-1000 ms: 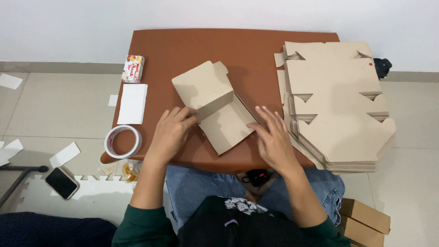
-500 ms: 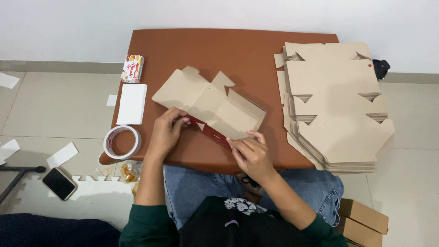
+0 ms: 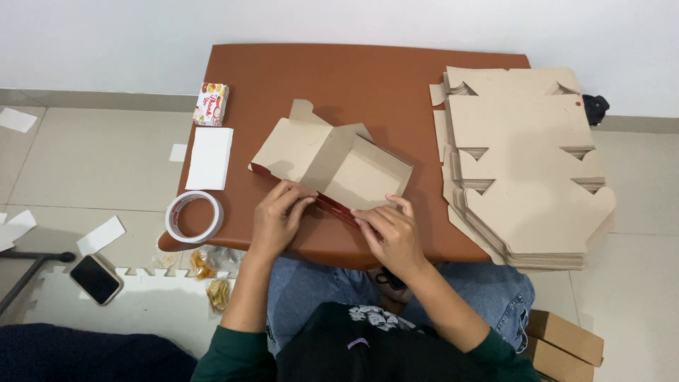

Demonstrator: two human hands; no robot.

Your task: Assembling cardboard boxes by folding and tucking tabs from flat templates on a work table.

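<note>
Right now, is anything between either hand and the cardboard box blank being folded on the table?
Nothing visible is. The left hand and right hand both already rest on the near edge of the box blank, fingertips on its red-lined flap. The tape roll, white paper pad and stack of flat blanks lie off to the sides.

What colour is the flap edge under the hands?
Dark red, on the tan box; head view shows it, between both hands.

A tall stack of flat brown cardboard blanks (image 3: 520, 163) lay at the right of the brown table (image 3: 368, 78); a tape roll (image 3: 194, 216), white paper pad (image 3: 209, 158) and small printed packet (image 3: 211, 104) sat left.
</note>
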